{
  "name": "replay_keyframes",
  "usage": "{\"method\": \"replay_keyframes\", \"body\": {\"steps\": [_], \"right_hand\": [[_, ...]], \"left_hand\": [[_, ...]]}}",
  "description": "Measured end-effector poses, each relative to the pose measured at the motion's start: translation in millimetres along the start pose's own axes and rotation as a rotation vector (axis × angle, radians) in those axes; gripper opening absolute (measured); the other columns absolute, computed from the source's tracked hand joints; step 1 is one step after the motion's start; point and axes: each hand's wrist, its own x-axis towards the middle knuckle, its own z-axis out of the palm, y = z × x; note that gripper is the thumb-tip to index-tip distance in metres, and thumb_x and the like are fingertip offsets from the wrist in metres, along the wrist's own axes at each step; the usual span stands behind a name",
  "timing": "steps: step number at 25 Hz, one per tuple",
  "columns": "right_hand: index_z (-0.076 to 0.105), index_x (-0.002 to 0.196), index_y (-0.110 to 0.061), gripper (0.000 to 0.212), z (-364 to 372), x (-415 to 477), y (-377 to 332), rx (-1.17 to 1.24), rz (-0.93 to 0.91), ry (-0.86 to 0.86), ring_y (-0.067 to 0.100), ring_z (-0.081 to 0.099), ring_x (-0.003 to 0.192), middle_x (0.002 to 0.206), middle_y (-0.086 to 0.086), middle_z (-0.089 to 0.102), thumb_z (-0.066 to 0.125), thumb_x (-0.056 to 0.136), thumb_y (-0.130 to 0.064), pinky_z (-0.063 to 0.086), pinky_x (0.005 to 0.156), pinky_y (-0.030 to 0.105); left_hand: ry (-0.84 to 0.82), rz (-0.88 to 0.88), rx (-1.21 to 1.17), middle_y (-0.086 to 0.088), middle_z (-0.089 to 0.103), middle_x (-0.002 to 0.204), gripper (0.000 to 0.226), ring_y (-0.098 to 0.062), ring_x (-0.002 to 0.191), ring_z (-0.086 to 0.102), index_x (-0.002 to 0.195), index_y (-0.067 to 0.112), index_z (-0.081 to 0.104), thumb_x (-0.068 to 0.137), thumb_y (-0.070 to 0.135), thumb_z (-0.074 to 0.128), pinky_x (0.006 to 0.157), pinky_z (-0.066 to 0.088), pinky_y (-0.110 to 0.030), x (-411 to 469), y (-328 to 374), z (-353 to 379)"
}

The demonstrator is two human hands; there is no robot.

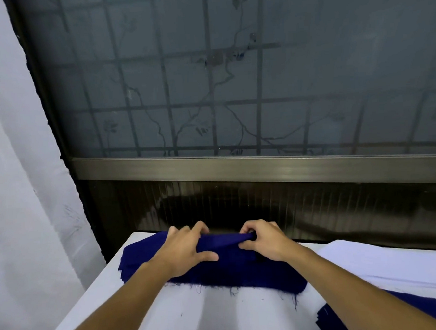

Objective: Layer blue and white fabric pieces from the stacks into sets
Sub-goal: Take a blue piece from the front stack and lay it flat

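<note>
A stack of dark blue fabric pieces lies across the far part of the white-covered table, its frayed near edge trailing loose threads. My left hand grips the far edge of the top blue piece, fingers curled over it and thumb stretched along the cloth. My right hand pinches the same raised edge just to the right. A stack of white fabric pieces sits at the right. Beneath it, more blue fabric shows at the lower right.
A frosted window with a grid and vine pattern rises right behind the table, with a metal sill below it. A white curtain hangs at the left. The table's far edge lies just beyond my hands.
</note>
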Motion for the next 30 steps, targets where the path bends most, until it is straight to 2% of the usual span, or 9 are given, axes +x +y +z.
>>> {"method": "replay_keyframes", "body": {"steps": [3, 6, 9, 11, 15, 19, 24, 27, 30], "right_hand": [[0.069, 0.095, -0.032, 0.007, -24.6, -8.4, 15.1, -0.025, 0.050, -0.053, 0.010, 0.064, 0.101, 0.100, -0.007, 0.071, 0.074, 0.091, -0.035, 0.052, 0.098, 0.039], [0.072, 0.088, -0.026, 0.011, -48.8, -22.8, 27.1, 0.073, 0.092, -0.055, 0.013, 0.069, 0.093, 0.094, -0.003, 0.074, 0.078, 0.087, -0.035, 0.055, 0.092, 0.038], [0.072, 0.080, -0.018, 0.019, -66.7, -42.7, 32.5, 0.220, 0.102, 0.014, 0.015, 0.072, 0.082, 0.083, -0.002, 0.075, 0.083, 0.082, -0.032, 0.057, 0.075, 0.030], [0.073, 0.085, -0.015, 0.023, -77.5, -56.8, 33.2, 0.311, 0.124, 0.050, 0.016, 0.074, 0.080, 0.084, -0.001, 0.077, 0.085, 0.080, -0.035, 0.056, 0.068, 0.026], [0.075, 0.101, -0.015, 0.026, -96.7, -90.4, 33.2, 0.520, 0.140, 0.134, 0.025, 0.076, 0.089, 0.097, 0.006, 0.078, 0.082, 0.083, -0.034, 0.061, 0.079, 0.038], [0.072, 0.113, -0.014, 0.024, -110.6, -132.9, 30.8, 0.701, 0.136, 0.265, 0.028, 0.075, 0.095, 0.103, 0.009, 0.078, 0.072, 0.093, -0.026, 0.060, 0.091, 0.048], [0.071, 0.111, -0.024, 0.016, -100.6, -197.6, 31.9, 0.664, 0.186, 0.439, 0.017, 0.076, 0.091, 0.099, -0.002, 0.078, 0.057, 0.103, -0.027, 0.062, 0.083, 0.039], [0.074, 0.103, -0.027, 0.020, -87.5, -242.0, 36.7, 0.590, 0.190, 0.491, 0.010, 0.074, 0.087, 0.096, -0.008, 0.078, 0.054, 0.105, -0.028, 0.060, 0.071, 0.024], [0.077, 0.092, -0.023, 0.025, -75.9, -280.8, 46.1, 0.504, 0.190, 0.503, 0.009, 0.073, 0.084, 0.091, -0.006, 0.078, 0.055, 0.104, -0.026, 0.059, 0.075, 0.029]], "left_hand": [[0.050, -0.007, 0.103, 0.021, 0.059, 0.104, 0.040, -0.005, 0.104, 0.046, 0.118, 0.041, 0.064, 0.089, 0.068, 0.058, 0.104, 0.031, -0.039, -5.0, -16.5, -12.7], [0.093, -0.090, 0.005, 0.020, 0.067, 0.100, 0.017, -0.006, 0.101, 0.059, 0.104, 0.042, 0.067, 0.095, 0.055, 0.060, 0.110, 0.037, -0.041, -17.9, -30.7, -29.3], [0.151, -0.151, -0.235, 0.014, 0.070, 0.101, 0.010, -0.008, 0.092, 0.068, 0.107, 0.037, 0.067, 0.101, 0.037, 0.059, 0.091, 0.058, -0.033, -34.1, -36.5, -46.7], [0.238, -0.169, -0.373, 0.008, 0.073, 0.097, 0.013, -0.010, 0.086, 0.071, 0.105, 0.032, 0.069, 0.103, 0.031, 0.056, 0.080, 0.060, -0.027, -42.6, -33.7, -57.0], [0.371, -0.224, -0.620, 0.002, 0.075, 0.096, 0.017, -0.014, 0.086, 0.073, 0.108, 0.024, 0.070, 0.104, 0.030, 0.054, 0.074, 0.058, -0.026, -55.9, -15.5, -69.8], [0.454, -0.223, -0.675, 0.002, 0.074, 0.092, 0.017, -0.017, 0.086, 0.071, 0.100, 0.026, 0.069, 0.102, 0.036, 0.056, 0.072, 0.054, -0.026, -74.0, 11.7, -78.0], [0.511, -0.272, -0.890, 0.001, 0.073, 0.099, 0.018, -0.019, 0.091, 0.072, 0.106, 0.029, 0.065, 0.108, 0.026, 0.047, 0.075, 0.060, -0.035, -106.2, 49.3, -62.1], [0.550, -0.298, -0.868, 0.002, 0.069, 0.104, 0.016, -0.019, 0.092, 0.068, 0.114, 0.025, 0.062, 0.108, 0.027, 0.047, 0.061, 0.059, -0.031, -131.2, 69.1, -33.8], [0.576, -0.291, -0.841, 0.003, 0.070, 0.097, 0.012, -0.019, 0.086, 0.068, 0.104, 0.026, 0.064, 0.105, 0.029, 0.053, 0.052, 0.052, -0.027, -157.9, 81.5, -6.9]]}}
